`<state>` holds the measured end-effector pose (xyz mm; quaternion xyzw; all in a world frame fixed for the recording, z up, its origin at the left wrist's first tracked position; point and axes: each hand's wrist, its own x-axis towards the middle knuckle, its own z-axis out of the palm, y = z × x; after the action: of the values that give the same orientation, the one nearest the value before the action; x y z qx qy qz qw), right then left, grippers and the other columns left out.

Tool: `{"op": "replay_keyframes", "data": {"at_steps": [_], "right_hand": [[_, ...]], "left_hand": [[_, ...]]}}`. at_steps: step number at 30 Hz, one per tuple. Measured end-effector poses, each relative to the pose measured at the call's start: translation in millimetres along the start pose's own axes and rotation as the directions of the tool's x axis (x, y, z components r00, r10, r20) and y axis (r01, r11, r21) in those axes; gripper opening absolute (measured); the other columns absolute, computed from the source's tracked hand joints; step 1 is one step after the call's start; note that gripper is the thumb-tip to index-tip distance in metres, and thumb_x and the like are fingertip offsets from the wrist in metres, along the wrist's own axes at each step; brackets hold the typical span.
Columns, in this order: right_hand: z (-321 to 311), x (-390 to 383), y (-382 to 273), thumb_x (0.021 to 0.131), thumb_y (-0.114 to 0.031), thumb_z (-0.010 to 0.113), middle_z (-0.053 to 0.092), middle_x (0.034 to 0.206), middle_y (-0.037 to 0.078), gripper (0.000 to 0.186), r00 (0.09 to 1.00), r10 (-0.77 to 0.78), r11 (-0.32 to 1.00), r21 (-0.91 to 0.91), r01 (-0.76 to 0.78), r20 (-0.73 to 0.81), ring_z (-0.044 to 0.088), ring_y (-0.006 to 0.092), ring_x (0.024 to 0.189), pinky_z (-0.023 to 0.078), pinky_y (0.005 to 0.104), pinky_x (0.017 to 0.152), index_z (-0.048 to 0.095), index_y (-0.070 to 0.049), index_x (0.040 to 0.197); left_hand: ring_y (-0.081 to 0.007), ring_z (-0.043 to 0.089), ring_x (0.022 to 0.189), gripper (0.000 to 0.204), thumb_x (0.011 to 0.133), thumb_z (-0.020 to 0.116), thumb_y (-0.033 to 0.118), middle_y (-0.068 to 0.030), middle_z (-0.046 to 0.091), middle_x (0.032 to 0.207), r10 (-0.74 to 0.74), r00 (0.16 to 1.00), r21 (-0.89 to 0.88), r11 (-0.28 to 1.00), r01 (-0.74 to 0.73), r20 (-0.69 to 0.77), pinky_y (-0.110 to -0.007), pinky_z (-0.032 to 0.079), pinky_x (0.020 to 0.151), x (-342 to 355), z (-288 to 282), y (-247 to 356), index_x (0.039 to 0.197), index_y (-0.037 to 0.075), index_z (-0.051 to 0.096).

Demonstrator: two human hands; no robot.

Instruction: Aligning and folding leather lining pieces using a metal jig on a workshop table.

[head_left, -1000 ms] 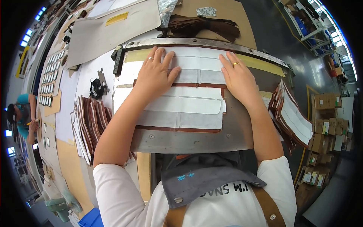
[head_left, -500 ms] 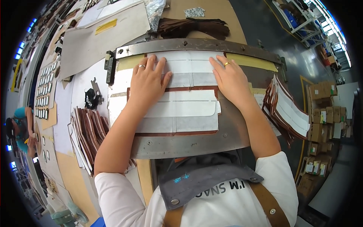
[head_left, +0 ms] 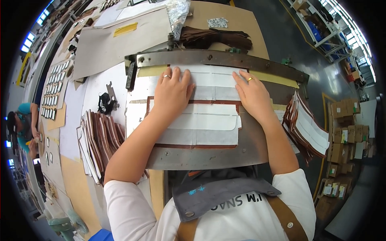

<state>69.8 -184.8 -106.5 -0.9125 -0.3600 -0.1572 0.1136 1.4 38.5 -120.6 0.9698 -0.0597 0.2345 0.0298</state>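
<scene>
My left hand lies flat, fingers slightly spread, on the left part of a white-faced panel with brown edges. On the same panel's right end rests my right hand, fingers extended. The panel's far edge runs along a dark metal bar; both sets of fingertips are close to that bar. A second white-faced panel with brown edges lies nearer my body, partly beneath my left forearm. Both panels sit on a metal plate. Yellow strips show along the bar on either side.
Panels with brown edges stand stacked at left, and another stack leans at right. Beyond the bar lie dark brown leather pieces and a grey board. Cardboard boxes fill the far right. Another person works at far left.
The whole view has shifted, so the plate and panels appear lower and further right. Both hands keep about the same place on the far panel.
</scene>
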Motion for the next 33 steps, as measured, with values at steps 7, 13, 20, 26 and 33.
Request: {"op": "replay_keyframes", "data": {"at_steps": [7,13,20,26,33], "right_hand": [[10.2,24.6,24.2,0.079,-0.008,0.052,0.056,0.101,0.01,0.018,0.985,0.128,0.938,0.338,-0.081,-0.117,0.052,0.0267,0.094,0.042,0.0358,0.08,0.058,-0.003,0.095],[45.0,75.7,-26.4,0.078,-0.008,0.053,0.055,0.097,0.01,0.021,0.962,-0.243,0.873,0.404,0.274,-0.126,0.049,0.0251,0.096,0.041,0.0321,0.082,0.058,-0.003,0.098],[50.5,102.2,-55.3,0.074,-0.005,0.052,0.054,0.092,0.007,0.025,0.938,-0.345,0.899,0.299,0.321,0.029,0.05,0.0254,0.087,0.043,0.0335,0.077,0.057,-0.003,0.098],[35.2,89.6,-49.3,0.076,-0.01,0.053,0.054,0.092,0.007,0.019,0.951,-0.306,0.929,0.23,0.289,0.037,0.05,0.0253,0.088,0.044,0.0343,0.076,0.057,-0.004,0.093],[17.5,71.7,-11.1,0.073,-0.023,0.063,0.051,0.083,0.008,0.025,0.986,-0.011,0.974,0.226,-0.027,0.166,0.05,0.0224,0.086,0.041,0.0314,0.073,0.055,-0.004,0.085]], "left_hand": [[-0.0327,0.048,0.095,0.027,0.08,0.052,0.018,-0.0139,0.05,0.097,-0.023,1.0,-0.008,1.0,0.022,-0.019,-0.038,0.04,0.083,2.8,8.2,-0.9,0.103,0.005,0.049],[-0.03,0.05,0.091,0.024,0.079,0.051,0.012,-0.0131,0.052,0.093,-0.008,0.999,-0.046,0.999,0.006,-0.036,-0.036,0.042,0.078,2.9,12.5,-3.1,0.101,0.005,0.049],[-0.0297,0.051,0.096,0.029,0.077,0.05,0.013,-0.0136,0.049,0.1,-0.126,0.984,-0.148,0.978,0.144,0.125,-0.038,0.041,0.078,3.6,11.0,-10.0,0.104,0.002,0.049],[-0.0256,0.046,0.099,0.041,0.079,0.048,0.029,-0.0057,0.047,0.108,-0.137,0.99,-0.022,0.99,0.138,0.046,-0.038,0.033,0.08,5.7,13.9,-20.7,0.111,0.004,0.046],[-0.026,0.043,0.102,0.041,0.08,0.048,0.029,-0.005,0.047,0.111,-0.158,0.979,0.02,0.987,0.157,0.126,-0.038,0.03,0.086,7.0,5.7,-11.8,0.113,0.005,0.047]]}}
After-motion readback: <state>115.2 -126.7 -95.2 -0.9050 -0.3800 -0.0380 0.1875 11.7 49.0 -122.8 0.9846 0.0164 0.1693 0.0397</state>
